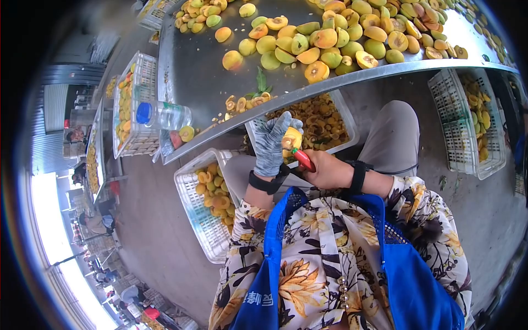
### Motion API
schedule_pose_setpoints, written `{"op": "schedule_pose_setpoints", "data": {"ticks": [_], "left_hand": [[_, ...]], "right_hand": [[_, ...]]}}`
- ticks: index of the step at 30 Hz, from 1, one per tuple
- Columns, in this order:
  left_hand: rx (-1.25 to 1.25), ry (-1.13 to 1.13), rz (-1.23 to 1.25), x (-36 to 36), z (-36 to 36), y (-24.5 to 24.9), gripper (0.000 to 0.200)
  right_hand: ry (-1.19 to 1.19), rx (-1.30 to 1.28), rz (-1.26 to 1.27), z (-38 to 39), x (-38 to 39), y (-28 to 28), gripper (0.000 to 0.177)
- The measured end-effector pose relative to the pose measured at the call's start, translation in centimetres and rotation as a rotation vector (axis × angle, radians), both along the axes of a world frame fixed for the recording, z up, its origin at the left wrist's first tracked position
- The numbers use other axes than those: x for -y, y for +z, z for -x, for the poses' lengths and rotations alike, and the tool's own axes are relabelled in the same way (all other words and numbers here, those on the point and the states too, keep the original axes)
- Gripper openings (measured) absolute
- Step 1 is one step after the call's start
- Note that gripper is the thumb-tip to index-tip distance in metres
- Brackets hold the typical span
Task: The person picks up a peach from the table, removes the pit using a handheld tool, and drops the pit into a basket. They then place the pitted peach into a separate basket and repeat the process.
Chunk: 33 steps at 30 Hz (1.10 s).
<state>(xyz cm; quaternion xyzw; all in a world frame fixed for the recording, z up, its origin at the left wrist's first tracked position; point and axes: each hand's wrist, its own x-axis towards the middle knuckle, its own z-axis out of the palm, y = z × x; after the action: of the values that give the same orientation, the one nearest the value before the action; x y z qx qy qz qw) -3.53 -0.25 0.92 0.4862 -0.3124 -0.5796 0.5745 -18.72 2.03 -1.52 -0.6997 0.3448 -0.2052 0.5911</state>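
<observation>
My left hand (270, 146), in a grey glove, is closed around a cut yellow peach (291, 138) just below the metal table's front edge. My bare right hand (327, 169) grips a red-handled pitting tool (303, 159) with a green collar; its tip meets the peach and the working end is hidden. Under both hands stands a white crate (352, 124) full of pits and scraps. Halved and whole peaches (330, 41) lie heaped on the metal table (206, 71) above.
A water bottle (165, 114) lies at the table's left corner near green leaves (260, 82) and loose pits. White crates of peaches stand at my left knee (192, 190), farther left (144, 82) and right (454, 121). Other people work in the far left background.
</observation>
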Motion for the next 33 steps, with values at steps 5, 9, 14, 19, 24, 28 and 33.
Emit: {"op": "schedule_pose_setpoints", "data": {"ticks": [5,9,14,19,24,28,33], "left_hand": [[-0.038,-0.034,-0.038,-0.3,-0.6,-1.7,0.02],[-0.409,-0.24,-0.218,-0.2,-1.9,-3.2,0.031],[-0.404,-0.093,-0.154,-0.9,-0.9,-3.2,0.031],[-0.068,0.25,-0.051,-1.3,0.5,-3.3,0.029],[-0.457,-0.128,-0.329,-1.6,-1.3,-3.0,0.034],[-0.396,-0.151,-0.375,-2.2,-1.6,-3.2,0.037],[-0.405,-0.023,-0.269,-2.6,-1.3,-4.4,0.04]], "right_hand": [[0.149,0.055,-0.834,0.8,0.7,2.8,0.015],[0.145,0.147,-1.021,0.3,0.1,3.5,0.015],[0.008,0.092,-0.041,-1.2,-1.8,-1.1,0.015],[0.025,0.161,-0.937,-1.2,-1.5,2.3,0.013],[0.087,0.206,-1.01,-1.3,-1.9,2.5,0.015],[0.204,0.225,-1.09,-0.8,-1.2,1.7,0.016],[0.275,0.343,-1.394,-0.8,-0.6,1.3,0.014]]}}
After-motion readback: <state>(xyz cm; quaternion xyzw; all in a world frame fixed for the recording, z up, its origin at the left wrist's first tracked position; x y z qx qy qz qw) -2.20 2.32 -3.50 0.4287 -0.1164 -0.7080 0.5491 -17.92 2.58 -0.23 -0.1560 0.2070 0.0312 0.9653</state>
